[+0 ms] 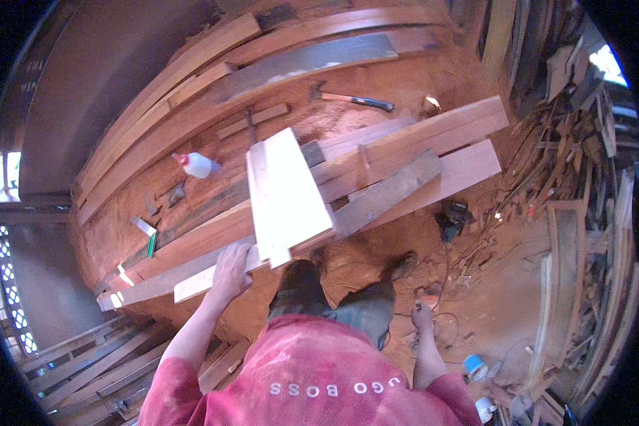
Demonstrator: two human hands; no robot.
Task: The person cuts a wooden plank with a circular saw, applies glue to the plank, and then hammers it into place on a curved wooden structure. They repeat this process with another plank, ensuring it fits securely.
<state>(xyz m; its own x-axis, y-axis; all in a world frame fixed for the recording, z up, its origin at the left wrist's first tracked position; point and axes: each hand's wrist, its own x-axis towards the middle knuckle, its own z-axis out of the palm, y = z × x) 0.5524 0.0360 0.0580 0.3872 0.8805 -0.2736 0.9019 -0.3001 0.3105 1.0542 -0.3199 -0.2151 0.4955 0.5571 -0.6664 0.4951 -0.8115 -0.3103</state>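
Observation:
My left hand (232, 273) is closed over a narrow pale wooden strip (194, 285) at the near edge of the stacked timber. Just right of it, a wide pale board (287, 202), washed out by glare, lies across the stack. A darker wooden piece (390, 190) rests slantwise on the planks beside this board. Low at my right side hangs my right hand (422, 317), fingers curled in; whether anything small is in them is hard to make out. Close beyond it, a reddish object (428, 295) is on the dusty ground.
A hammer (355, 98), a white bottle with a red cap (197, 165) and a green-handled tool (148, 234) lie on the sawdust-covered bench. A dark power tool (454, 219) with a cord sits right of the timber. Scrap wood (557, 160) piles up at the right.

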